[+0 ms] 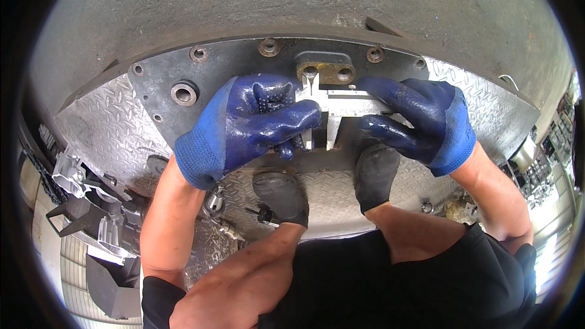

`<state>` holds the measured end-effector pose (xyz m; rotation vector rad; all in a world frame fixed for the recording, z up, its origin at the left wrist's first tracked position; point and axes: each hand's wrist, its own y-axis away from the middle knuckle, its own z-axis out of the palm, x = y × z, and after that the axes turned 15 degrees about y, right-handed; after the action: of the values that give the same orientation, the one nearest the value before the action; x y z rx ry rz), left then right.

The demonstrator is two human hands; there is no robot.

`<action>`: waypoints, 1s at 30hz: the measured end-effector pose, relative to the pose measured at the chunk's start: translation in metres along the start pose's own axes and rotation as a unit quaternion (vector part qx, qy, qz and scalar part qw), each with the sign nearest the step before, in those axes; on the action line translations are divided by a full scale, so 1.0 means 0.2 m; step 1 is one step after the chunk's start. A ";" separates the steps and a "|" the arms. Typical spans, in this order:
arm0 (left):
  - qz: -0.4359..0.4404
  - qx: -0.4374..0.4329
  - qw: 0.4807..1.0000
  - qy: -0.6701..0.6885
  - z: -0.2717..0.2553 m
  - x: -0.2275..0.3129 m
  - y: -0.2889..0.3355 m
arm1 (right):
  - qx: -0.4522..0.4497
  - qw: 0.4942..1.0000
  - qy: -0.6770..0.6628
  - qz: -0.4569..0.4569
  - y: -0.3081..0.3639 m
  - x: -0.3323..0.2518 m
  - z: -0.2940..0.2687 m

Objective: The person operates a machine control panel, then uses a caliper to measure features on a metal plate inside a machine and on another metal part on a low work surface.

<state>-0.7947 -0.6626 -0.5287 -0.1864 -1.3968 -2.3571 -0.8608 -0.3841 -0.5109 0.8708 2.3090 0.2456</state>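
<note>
Both my hands wear blue coated gloves and hold a silver caliper [350,106] level in front of me. Its two larger jaws point down toward me and stand a little apart. My left hand [262,113] is closed on the jaw end, with a fingertip against it. The far end of the caliper's beam is pinched between the thumb and fingers of my right hand [411,116], which hide that end. Just beyond the caliper, a rounded block [326,68] with two holes sits on a dark metal plate [234,55]; whether the small upper jaws touch the block I cannot tell.
Ringed holes [269,47] line the plate's far edge, and a raised bushing [184,94] stands at left. Textured steel sheet [109,116] flanks the plate. My shoes [376,173] are close below the caliper. Metal parts [109,231] crowd the left, with more [536,167] at right.
</note>
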 end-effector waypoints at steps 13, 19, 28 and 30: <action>-0.010 0.006 1.000 0.005 0.01 0.01 0.00 | 0.006 1.000 0.003 0.000 0.00 0.00 0.00; -0.003 -0.002 1.000 -0.010 0.00 0.01 0.00 | 0.011 1.000 0.006 -0.006 0.00 0.00 0.01; -0.001 0.000 1.000 0.008 0.00 0.00 0.00 | 0.011 1.000 0.005 -0.007 0.00 0.00 0.01; -0.004 0.004 1.000 0.013 0.01 0.00 0.01 | 0.010 1.000 0.005 -0.008 0.00 0.00 0.01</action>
<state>-0.7952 -0.6617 -0.5264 -0.1478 -1.3976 -2.3509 -0.8599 -0.3837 -0.5132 0.8632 2.3308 0.2208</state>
